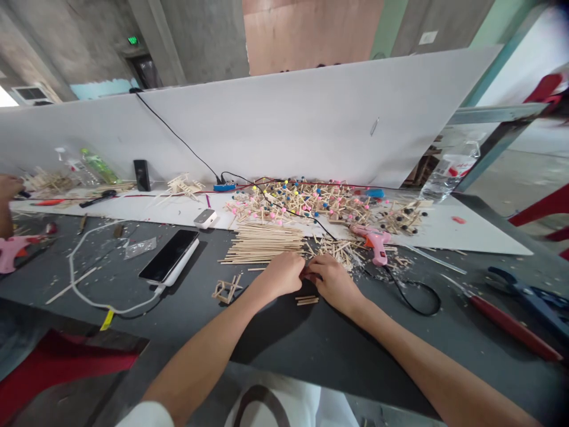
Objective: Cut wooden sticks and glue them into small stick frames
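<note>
My left hand and my right hand meet over the dark table, their fingers curled and pressed together. Whatever lies between the fingertips is too small and hidden to name. Just below them rest several short sticks side by side. A row of long wooden sticks lies behind my left hand. To the left of my left forearm stands a small stick frame. Behind my right hand is a heap of short cut sticks, with a pink glue gun at its right.
Sticks with coloured balls are piled at the back. A phone lies on a white power bank at the left. A red-handled tool, blue-handled pliers and a bottle are at the right. Another person's hand shows far left.
</note>
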Motion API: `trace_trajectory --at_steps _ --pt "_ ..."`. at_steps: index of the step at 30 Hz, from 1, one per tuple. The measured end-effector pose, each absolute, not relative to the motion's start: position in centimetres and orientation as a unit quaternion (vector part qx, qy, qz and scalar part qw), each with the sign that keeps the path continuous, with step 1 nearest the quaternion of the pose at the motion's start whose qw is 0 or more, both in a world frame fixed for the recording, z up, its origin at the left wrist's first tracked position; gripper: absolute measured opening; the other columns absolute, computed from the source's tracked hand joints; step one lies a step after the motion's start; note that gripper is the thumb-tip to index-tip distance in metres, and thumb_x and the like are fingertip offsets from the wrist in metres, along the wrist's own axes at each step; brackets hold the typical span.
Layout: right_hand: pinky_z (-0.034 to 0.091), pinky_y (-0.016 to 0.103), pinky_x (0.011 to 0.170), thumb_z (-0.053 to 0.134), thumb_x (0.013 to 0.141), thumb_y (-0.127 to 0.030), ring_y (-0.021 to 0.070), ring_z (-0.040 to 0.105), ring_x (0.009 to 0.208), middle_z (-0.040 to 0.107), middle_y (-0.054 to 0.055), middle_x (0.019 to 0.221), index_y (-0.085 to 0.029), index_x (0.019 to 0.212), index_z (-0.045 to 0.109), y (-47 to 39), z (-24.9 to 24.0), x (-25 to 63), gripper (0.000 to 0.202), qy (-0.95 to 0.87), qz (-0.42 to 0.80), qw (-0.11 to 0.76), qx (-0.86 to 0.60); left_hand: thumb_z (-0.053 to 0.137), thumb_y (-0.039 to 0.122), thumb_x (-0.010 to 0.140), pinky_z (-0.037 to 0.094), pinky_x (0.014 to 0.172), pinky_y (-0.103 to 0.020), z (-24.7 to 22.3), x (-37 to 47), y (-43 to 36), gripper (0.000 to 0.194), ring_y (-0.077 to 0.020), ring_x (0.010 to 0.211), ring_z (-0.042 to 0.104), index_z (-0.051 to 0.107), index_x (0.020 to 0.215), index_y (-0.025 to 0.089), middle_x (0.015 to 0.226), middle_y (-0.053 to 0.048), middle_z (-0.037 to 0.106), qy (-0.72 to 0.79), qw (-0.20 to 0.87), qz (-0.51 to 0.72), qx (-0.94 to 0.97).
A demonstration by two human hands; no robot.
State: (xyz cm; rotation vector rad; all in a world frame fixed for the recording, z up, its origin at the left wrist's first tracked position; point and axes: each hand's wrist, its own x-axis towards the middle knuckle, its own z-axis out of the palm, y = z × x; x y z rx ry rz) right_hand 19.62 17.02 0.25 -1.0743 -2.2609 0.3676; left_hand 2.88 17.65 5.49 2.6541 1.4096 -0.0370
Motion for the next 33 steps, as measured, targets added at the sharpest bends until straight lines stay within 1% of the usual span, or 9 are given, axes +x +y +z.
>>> trace_trajectory --at_steps 7,12,19,22,28,33 --pt "0.045 0.034 0.082 0.058 0.082 -0.003 0.0207 0.057 0.087 0.066 0.006 0.085 -0.019 0.079 0.071 17.03 0.30 19.64 0.021 -0.849 0.148 0.299 -0.410 0.055 0.017 0.081 0.051 0.071 -0.032 5.44 2.50 17.88 0.017 -0.0263 0.081 0.068 0.071 0.083 0.013 0.084 -0.016 0.070 0.475 0.085 -0.019 0.876" --pt "0.044 0.034 0.083 0.057 0.080 -0.002 0.0212 0.057 0.089 0.066 0.005 0.086 -0.020 0.079 0.071 17.15 0.19 19.75 0.023 -0.852 0.146 0.295 -0.408 0.055 0.014 0.078 0.050 0.069 -0.031 5.53 2.26 17.87 0.016 -0.0265 0.083 0.068 0.070 0.084 0.014 0.086 -0.015 0.071 0.472 0.086 -0.019 0.877" --pt "0.045 0.034 0.082 0.056 0.081 0.000 0.0204 0.057 0.088 0.066 0.005 0.085 -0.019 0.078 0.071 16.98 0.64 19.63 0.025 -0.854 0.145 0.286 -0.410 0.058 0.013 0.077 0.049 0.068 -0.030 6.27 2.24 17.77 0.012 -0.0255 0.080 0.068 0.070 0.077 0.014 0.082 -0.014 0.071 0.476 0.113 -0.034 0.872" --pt "0.044 0.033 0.081 0.055 0.080 0.001 0.0203 0.057 0.087 0.065 0.005 0.083 -0.019 0.077 0.070 16.90 0.86 19.57 0.025 -0.855 0.142 0.280 -0.413 0.058 0.014 0.078 0.049 0.069 -0.030 6.23 2.17 17.84 0.013 -0.0254 0.080 0.068 0.070 0.079 0.015 0.083 -0.013 0.071 0.474 0.111 -0.032 0.873" --pt "0.043 0.034 0.083 0.054 0.085 -0.005 0.0212 0.056 0.090 0.064 0.006 0.087 -0.019 0.081 0.069 16.93 0.56 19.72 0.021 -0.860 0.131 0.270 -0.412 0.055 0.013 0.079 0.050 0.068 -0.029 5.93 2.06 17.77 0.015 -0.0255 0.081 0.069 0.070 0.083 0.015 0.084 -0.013 0.071 0.467 0.099 -0.030 0.878" --pt "0.043 0.034 0.083 0.053 0.083 -0.002 0.0214 0.055 0.090 0.064 0.006 0.087 -0.019 0.080 0.068 17.07 0.21 19.81 0.023 -0.865 0.125 0.266 -0.407 0.055 0.015 0.081 0.050 0.071 -0.029 5.99 2.07 17.73 0.016 -0.0254 0.083 0.069 0.069 0.086 0.015 0.087 -0.013 0.072 0.465 0.099 -0.030 0.879"
